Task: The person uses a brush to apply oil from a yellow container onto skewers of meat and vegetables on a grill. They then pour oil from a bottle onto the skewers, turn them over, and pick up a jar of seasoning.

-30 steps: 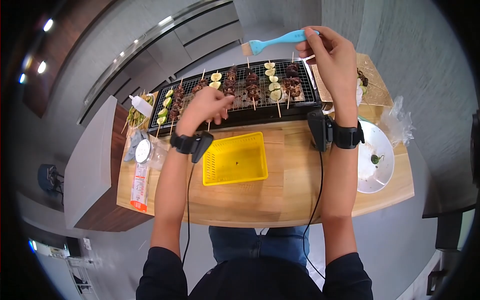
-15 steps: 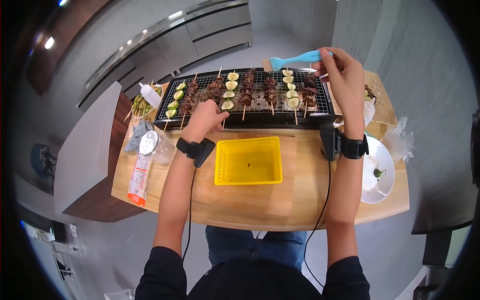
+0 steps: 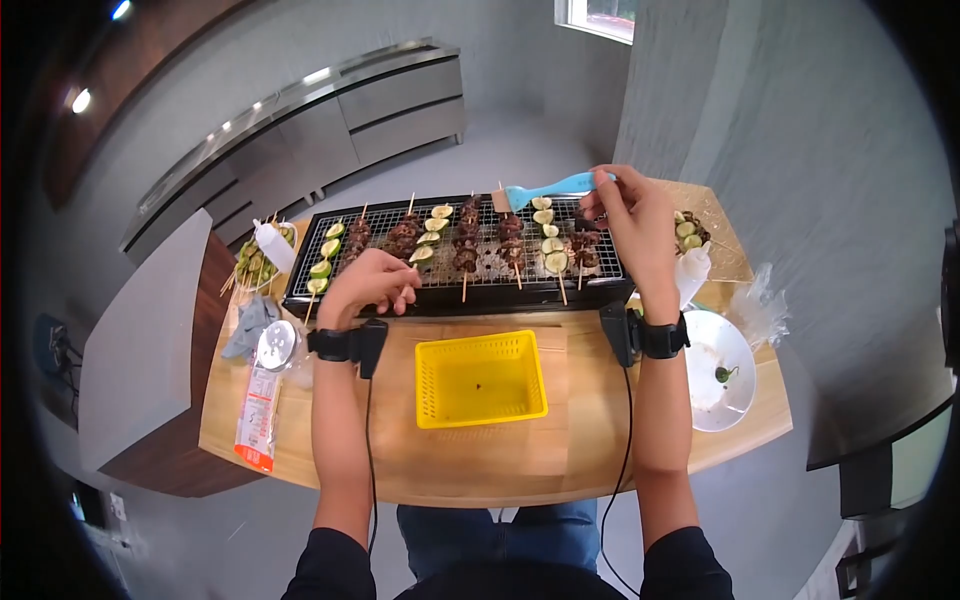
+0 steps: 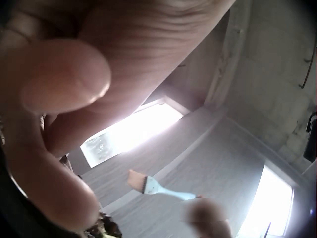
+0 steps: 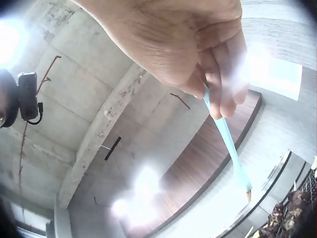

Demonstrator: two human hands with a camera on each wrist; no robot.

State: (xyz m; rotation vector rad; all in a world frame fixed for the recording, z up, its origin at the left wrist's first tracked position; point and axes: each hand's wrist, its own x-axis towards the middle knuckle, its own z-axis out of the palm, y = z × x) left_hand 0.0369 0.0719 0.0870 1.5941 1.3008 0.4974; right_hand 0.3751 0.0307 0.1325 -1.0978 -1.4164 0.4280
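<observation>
Upper centre, your right hand (image 3: 643,225) pinches a light-blue brush (image 3: 555,188) above the black grill (image 3: 500,297); your left hand (image 3: 370,286) seems to pinch a green-rimmed vegetable-slice skewer (image 3: 421,254), whose slices an uneven twist could tear.

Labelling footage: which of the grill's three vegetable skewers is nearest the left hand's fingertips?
The middle vegetable skewer: only its near end reaches the fingers of the left hand.
</observation>
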